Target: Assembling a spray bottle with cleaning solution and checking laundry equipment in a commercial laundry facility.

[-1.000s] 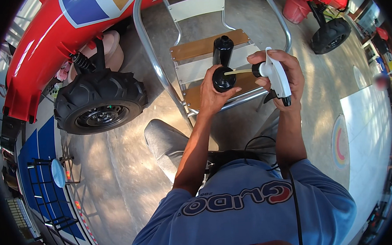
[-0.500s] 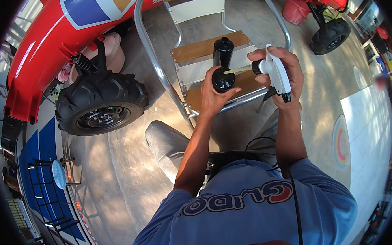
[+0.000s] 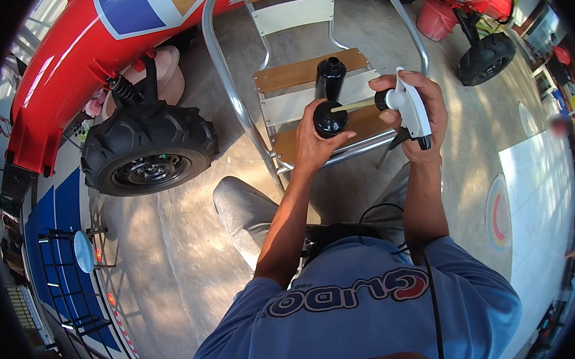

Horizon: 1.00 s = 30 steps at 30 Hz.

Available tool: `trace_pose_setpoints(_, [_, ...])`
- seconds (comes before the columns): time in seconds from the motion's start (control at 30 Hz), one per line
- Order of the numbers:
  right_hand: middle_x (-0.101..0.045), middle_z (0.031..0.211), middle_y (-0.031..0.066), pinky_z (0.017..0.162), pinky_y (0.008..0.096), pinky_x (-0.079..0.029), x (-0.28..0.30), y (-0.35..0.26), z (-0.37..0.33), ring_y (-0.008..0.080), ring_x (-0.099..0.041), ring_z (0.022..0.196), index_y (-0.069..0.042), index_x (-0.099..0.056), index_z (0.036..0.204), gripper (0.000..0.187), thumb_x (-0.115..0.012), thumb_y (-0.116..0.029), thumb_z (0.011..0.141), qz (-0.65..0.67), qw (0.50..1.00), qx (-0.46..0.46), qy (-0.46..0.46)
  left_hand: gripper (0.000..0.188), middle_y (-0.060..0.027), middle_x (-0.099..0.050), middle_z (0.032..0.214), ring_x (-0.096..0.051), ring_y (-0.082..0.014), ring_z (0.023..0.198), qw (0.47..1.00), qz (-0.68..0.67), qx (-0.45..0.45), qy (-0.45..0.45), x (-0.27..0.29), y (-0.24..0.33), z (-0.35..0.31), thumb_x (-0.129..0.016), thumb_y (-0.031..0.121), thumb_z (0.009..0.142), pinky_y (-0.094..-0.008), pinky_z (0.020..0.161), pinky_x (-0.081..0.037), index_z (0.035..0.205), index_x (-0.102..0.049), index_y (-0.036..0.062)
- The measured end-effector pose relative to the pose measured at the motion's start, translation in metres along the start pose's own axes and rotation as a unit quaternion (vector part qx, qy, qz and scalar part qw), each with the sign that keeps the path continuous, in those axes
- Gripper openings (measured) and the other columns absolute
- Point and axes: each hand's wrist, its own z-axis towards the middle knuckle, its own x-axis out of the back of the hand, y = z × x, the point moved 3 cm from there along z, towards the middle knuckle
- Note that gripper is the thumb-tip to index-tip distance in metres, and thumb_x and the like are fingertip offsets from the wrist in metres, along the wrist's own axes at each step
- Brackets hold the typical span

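My left hand (image 3: 313,140) is wrapped round a black bottle (image 3: 329,125), seen from above over the chair seat. In my right hand (image 3: 427,98) is a white trigger spray head (image 3: 411,109) with a black collar and a black nozzle. Its pale dip tube (image 3: 362,104) reaches left, and the tube's end lies at the top of the bottle in my left hand; I cannot tell how deep it goes in. Just beyond, a second black bottle (image 3: 330,78) without a spray head stands upright on the chair.
The chair (image 3: 311,78) has a metal tube frame and brown and white slats. Behind it runs a red vehicle body (image 3: 51,82) with a knobby black tyre (image 3: 147,148) at left and another tyre (image 3: 487,58) at right. A pink bucket (image 3: 437,19) stands at far right.
Both hands keep their grips with hardly any movement. The whole view has shifted slightly, with the bottles a little lower in the picture.
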Motion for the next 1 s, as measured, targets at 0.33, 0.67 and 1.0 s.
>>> trace_pose_setpoints(0.33, [-0.074,0.119,0.0209,0.097,0.0317,-0.052,0.012,0.012,-0.001,0.0226,-0.070,0.113,-0.002,-0.052,0.142,0.058,-0.079,-0.003,0.091,0.028,0.997,-0.017,0.063,0.094,-0.0129,-0.072,0.115,-0.071,-0.0239,0.104,0.999,0.031,-0.032,0.017,-0.001,-0.003,0.000,-0.104,0.030,0.060,-0.0383,0.095,-0.057,0.136,-0.053,0.0057])
trace_pose_setpoints(0.67, [-0.074,0.119,0.0223,0.104,0.0377,-0.051,0.023,0.021,-0.002,0.0269,-0.070,0.116,-0.003,-0.050,0.142,0.064,-0.085,-0.015,0.089,0.059,0.992,-0.033,0.110,0.097,-0.0125,-0.073,0.116,-0.071,-0.0243,0.107,0.999,0.033,-0.021,0.010,-0.001,-0.001,0.000,-0.105,0.033,0.059,-0.0386,0.097,-0.056,0.137,-0.054,0.0057])
trace_pose_setpoints(1.0, [-0.072,0.118,0.0262,0.097,0.0444,-0.057,0.028,0.031,-0.006,0.0327,-0.071,0.113,-0.002,-0.049,0.144,0.069,-0.086,-0.013,0.088,0.130,0.978,-0.055,0.156,0.101,-0.0142,-0.071,0.122,-0.070,-0.0278,0.114,0.999,0.030,-0.023,0.008,-0.002,0.000,-0.001,-0.105,0.036,0.057,-0.0414,0.100,-0.055,0.138,-0.054,0.0051])
